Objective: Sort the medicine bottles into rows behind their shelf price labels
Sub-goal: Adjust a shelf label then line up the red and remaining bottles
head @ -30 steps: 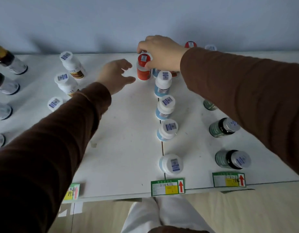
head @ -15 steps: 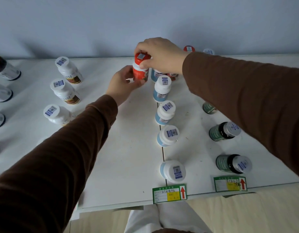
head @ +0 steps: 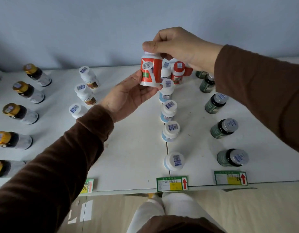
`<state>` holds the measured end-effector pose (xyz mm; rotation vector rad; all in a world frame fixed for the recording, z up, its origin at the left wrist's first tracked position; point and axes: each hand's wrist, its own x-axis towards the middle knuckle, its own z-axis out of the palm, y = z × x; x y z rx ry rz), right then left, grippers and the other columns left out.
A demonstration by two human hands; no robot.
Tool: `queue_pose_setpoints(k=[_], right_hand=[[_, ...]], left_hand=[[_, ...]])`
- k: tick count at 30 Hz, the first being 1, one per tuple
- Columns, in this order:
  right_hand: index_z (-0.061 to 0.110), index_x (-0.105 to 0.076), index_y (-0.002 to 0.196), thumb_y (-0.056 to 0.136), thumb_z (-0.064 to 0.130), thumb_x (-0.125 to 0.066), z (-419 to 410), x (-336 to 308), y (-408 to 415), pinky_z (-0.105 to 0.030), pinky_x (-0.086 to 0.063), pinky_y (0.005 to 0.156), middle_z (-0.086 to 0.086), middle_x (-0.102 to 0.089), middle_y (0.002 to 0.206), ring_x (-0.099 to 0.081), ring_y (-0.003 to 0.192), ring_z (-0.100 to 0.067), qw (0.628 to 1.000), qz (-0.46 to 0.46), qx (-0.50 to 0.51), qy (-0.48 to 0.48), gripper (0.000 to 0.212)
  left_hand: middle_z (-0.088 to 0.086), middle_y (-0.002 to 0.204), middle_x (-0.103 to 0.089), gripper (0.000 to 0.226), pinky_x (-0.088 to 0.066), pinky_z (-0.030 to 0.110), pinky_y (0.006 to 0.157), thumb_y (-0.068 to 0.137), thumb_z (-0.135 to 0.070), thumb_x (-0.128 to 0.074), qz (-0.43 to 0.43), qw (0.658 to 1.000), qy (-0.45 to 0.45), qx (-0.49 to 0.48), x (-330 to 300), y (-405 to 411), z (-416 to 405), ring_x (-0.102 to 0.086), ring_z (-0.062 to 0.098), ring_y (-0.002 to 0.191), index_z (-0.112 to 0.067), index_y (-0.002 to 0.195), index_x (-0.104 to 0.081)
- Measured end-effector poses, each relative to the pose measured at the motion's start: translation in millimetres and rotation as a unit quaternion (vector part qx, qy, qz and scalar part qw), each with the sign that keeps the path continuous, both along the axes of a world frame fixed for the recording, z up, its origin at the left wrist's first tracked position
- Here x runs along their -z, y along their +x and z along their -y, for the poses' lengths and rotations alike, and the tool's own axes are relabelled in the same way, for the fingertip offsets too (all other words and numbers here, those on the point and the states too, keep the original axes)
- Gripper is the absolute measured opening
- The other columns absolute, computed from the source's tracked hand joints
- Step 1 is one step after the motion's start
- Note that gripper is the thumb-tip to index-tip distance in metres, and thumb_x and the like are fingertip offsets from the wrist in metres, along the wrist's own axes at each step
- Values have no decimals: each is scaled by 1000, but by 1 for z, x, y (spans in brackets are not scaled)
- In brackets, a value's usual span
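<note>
Gold-capped dark bottles stood in a row down the far left of the white shelf. Next to the right came a row of white bottles with brown labels, its nearest ones hidden by the left sleeve. The left hand was raised palm-up, its fingers curled under and around the base of the orange-and-white bottle, held upright in the air above the shelf. The right hand pinched the same bottle's top from above. Just right of it, a row of white bottles with blue labels ran back from a green price label. Red-capped bottles stood at the back. Dark green bottles lined the right, behind another price label.
</note>
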<state>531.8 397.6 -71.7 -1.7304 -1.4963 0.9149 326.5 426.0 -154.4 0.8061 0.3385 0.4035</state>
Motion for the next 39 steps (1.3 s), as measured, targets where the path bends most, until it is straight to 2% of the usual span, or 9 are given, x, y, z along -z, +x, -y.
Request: queue_pose_setpoints(k=[4,9,13,17,23,27,31,36,39], right_hand=[[2,-67,100,82,59,-67,14,-6,4,-21,-43,67,4,-58,74,-48,63,-5,1000,-11,-13,8,60],[9,-68,111,96,50,-52,34,-13,17,-29,-50,87,-12,-69,107,-62,89,-17,997,50,-61,14,47],[18,-65,122,100,43,-48,48,-14,28,-5,-47,72,11,-69,107,-63,89,10,996,51,-76,9,38],[23,-60,130,102,39,-46,61,-14,35,2,-42,72,24,-63,111,-58,93,21,995,61,-71,16,36],[25,-56,135,96,41,-56,93,-16,50,-20,-48,95,11,-60,129,-58,115,-2,997,56,-45,21,42],[21,-63,125,92,33,-65,122,-18,68,-10,-48,83,15,-65,111,-59,97,11,997,64,-38,32,35],[25,-64,119,89,32,-69,156,-24,99,-1,-42,76,24,-63,100,-57,86,18,992,110,-34,42,32],[28,-65,116,85,38,-72,206,-24,165,0,-39,71,21,-64,100,-58,85,11,987,157,-30,29,34],[27,-65,114,83,39,-73,241,-19,215,-7,-43,73,17,-65,102,-60,88,7,984,173,-28,15,35]], left_hand=[[26,137,-55,49,-48,37,103,105,-25,-38,10,1000,-19,18,-7,3,12,-58,35,122,3,146,-38],[22,148,-45,47,-41,38,111,103,-9,-42,2,999,33,42,-18,6,19,-50,35,132,1,148,-35],[20,145,-49,51,-40,36,112,97,0,-50,-23,996,66,48,-27,13,25,-50,30,133,0,147,-38],[23,144,-50,52,-40,36,113,94,3,-54,-48,993,93,52,-31,23,31,-50,31,134,0,145,-41],[22,140,-54,58,-40,37,113,90,6,-59,-94,981,157,70,-39,47,42,-53,32,130,-3,144,-41],[22,134,-58,56,-47,39,106,86,5,-66,-165,945,273,74,-49,73,61,-59,35,123,-2,137,-45],[9,119,-68,42,-53,25,90,86,5,-67,-187,909,366,71,-65,113,93,-68,16,108,-5,125,-54],[16,121,-67,40,-50,43,103,85,-6,-75,-263,840,471,60,-71,187,138,-64,29,114,-4,122,-61],[9,115,-69,39,-52,38,100,83,-13,-77,-304,807,502,61,-65,238,174,-66,24,109,-9,119,-63]])
